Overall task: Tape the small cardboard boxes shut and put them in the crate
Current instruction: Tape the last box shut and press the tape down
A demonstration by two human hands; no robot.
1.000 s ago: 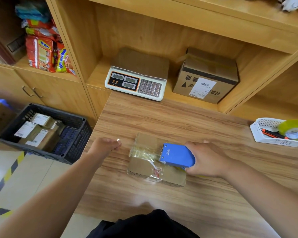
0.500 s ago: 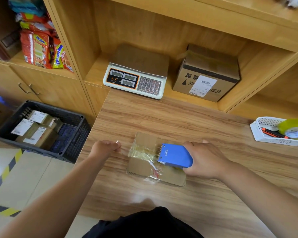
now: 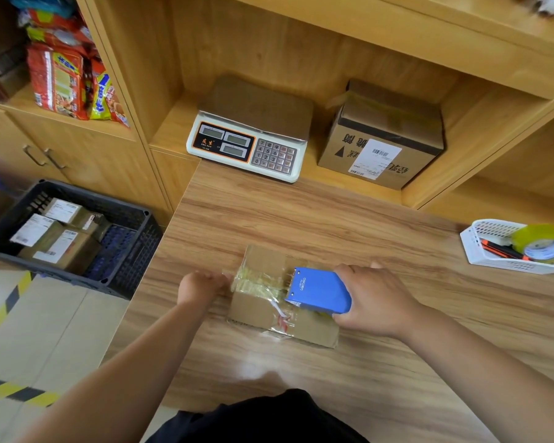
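A small cardboard box (image 3: 253, 310) lies on the wooden table (image 3: 301, 225), with clear tape across its top. My right hand (image 3: 375, 298) grips a blue tape dispenser (image 3: 317, 294) that rests on the box's right half. My left hand (image 3: 199, 287) is closed at the box's left end, pinching the tape's end there. To the left, on the floor, stands a black crate (image 3: 131, 247) holding several labelled cardboard boxes (image 3: 58, 241).
A weighing scale (image 3: 250, 142) and a larger labelled carton (image 3: 381, 139) stand on the shelf behind the table. A white basket (image 3: 490, 247) with a tape roll (image 3: 541, 243) and an orange-black cutter sits at the right. Snack packets (image 3: 64, 81) fill the left shelf.
My left hand has moved right, up to the box's left end. The dispenser and right hand have stayed on the box.
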